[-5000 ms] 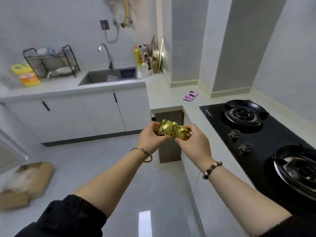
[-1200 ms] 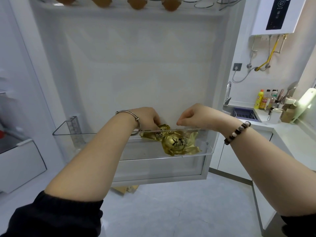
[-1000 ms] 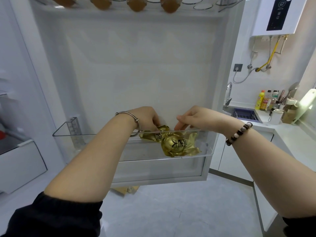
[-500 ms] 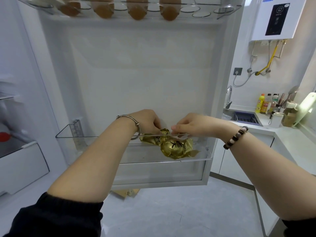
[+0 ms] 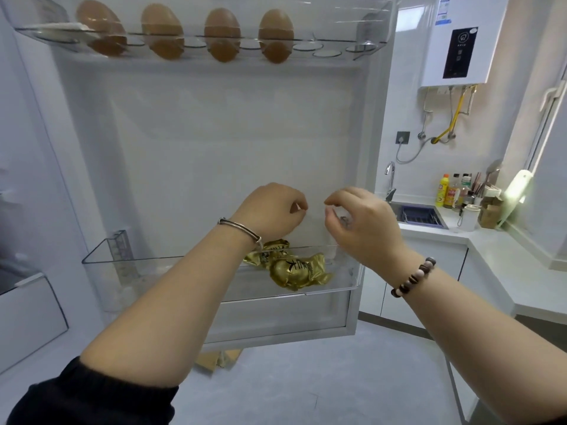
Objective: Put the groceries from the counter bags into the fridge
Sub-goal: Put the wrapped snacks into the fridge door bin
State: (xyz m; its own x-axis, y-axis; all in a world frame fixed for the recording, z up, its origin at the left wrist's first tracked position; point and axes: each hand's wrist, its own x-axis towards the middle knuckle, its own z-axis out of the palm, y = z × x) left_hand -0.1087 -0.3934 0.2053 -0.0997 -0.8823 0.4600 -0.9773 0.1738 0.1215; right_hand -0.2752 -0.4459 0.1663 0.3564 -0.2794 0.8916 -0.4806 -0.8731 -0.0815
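Observation:
Two gold foil-wrapped packets lie in the clear lower door bin of the open fridge door. My left hand hovers above the bin with its fingers loosely curled and nothing in it. Just to its right, my right hand is also raised above the bin, fingers loosely curled and holding nothing. Both hands are apart from the packets.
Several brown eggs sit in the door's top rack. The fridge interior with a white drawer is at left. To the right are the sink, bottles and white counter. A cardboard piece lies on the floor below the door.
Both hands have let go of the gold packets and lifted up out of the bin. The packets stay lying in the door bin.

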